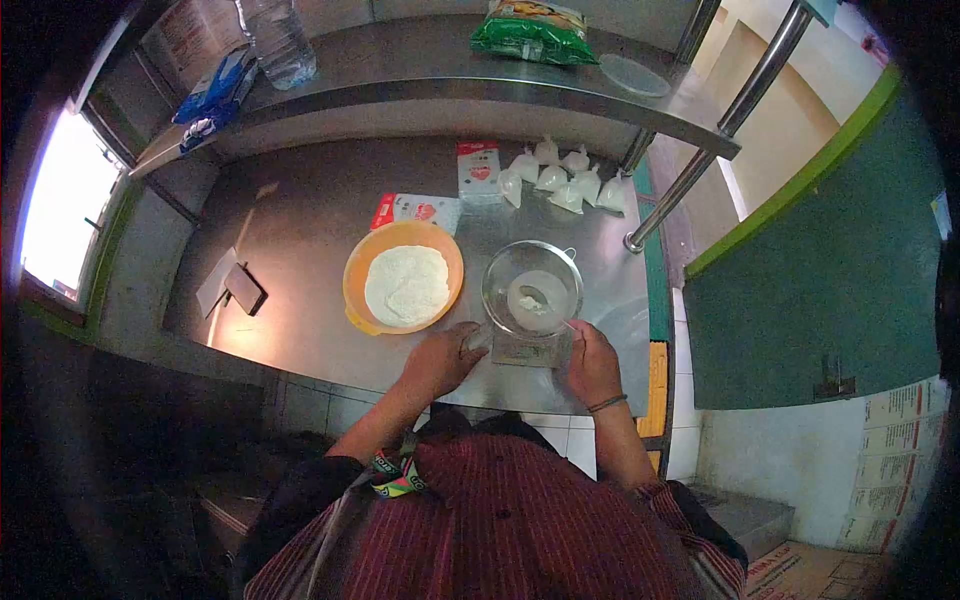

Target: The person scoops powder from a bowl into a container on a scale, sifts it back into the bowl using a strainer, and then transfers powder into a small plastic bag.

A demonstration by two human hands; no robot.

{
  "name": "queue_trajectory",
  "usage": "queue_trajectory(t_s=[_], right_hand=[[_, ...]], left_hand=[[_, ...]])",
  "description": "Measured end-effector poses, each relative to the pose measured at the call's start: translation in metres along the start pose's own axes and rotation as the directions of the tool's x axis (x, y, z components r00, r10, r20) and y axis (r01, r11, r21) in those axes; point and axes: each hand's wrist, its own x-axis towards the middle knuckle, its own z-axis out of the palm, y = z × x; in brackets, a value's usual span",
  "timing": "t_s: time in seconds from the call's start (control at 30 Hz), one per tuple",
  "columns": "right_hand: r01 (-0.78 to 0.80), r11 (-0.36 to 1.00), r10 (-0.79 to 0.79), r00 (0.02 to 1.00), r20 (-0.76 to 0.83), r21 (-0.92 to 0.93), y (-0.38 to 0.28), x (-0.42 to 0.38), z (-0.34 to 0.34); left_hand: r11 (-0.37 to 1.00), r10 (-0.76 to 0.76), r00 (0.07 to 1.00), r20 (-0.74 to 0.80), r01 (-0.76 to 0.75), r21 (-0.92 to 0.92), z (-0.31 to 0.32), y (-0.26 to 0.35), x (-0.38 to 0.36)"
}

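Observation:
My right hand [594, 366] is closed round the handle of a spoon [535, 294], whose bowl holds white powder over a round sieve-like vessel [490, 302]. Below that vessel's front rim lies a flat scale [524, 352] on the steel table. My left hand [447, 362] rests left of the scale with curled fingers, next to something clear and pale that I cannot make out. An orange bowl [354, 312] of white flour [407, 286] stands beyond my left hand.
Several small bags of white powder [552, 178] stand at the back right, beside red-and-white packets [478, 165]. A dark stand-like object [245, 288] is at the left. The steel shelf [400, 88] overhead holds a green bag [533, 32] and a clear bottle [279, 45].

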Motion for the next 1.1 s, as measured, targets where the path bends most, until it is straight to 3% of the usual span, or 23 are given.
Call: queue_trajectory(t_s=[0.23,0.43,0.63,0.73,0.83,1.0,1.1], right_hand=[[-0.046,0.999,0.046,0.993,-0.105,0.003,0.005,0.001,-0.005],[-0.016,0.999,0.019,0.997,0.070,-0.050,0.010,-0.001,-0.002],[-0.032,0.999,0.034,0.995,-0.089,0.028,0.001,-0.002,-0.003],[-0.019,0.998,0.012,0.994,-0.111,-0.054,0.001,-0.003,-0.002],[-0.005,0.999,0.006,1.000,0.015,-0.044,0.001,-0.004,-0.002],[-0.052,0.995,0.042,0.991,-0.126,-0.081,-0.001,-0.003,-0.004],[-0.061,0.983,0.047,0.996,-0.082,-0.170,-0.002,-0.007,-0.003]], left_hand=[[1.000,0.025,0.999,-0.029,-0.026,-0.018,-0.001,-0.001,0.001],[1.000,0.028,1.000,-0.012,-0.028,-0.011,-0.001,0.001,0.004],[0.998,0.057,0.997,-0.042,-0.057,-0.006,0.006,-0.005,0.006],[0.999,0.037,0.999,-0.033,-0.038,-0.008,0.006,-0.006,0.006],[0.999,0.035,0.999,-0.040,-0.036,-0.029,0.005,-0.005,0.004],[0.999,0.018,0.998,-0.054,-0.020,-0.041,0.002,-0.001,0.001],[0.998,0.048,0.995,-0.092,-0.051,-0.028,0.002,0.000,0.000]])
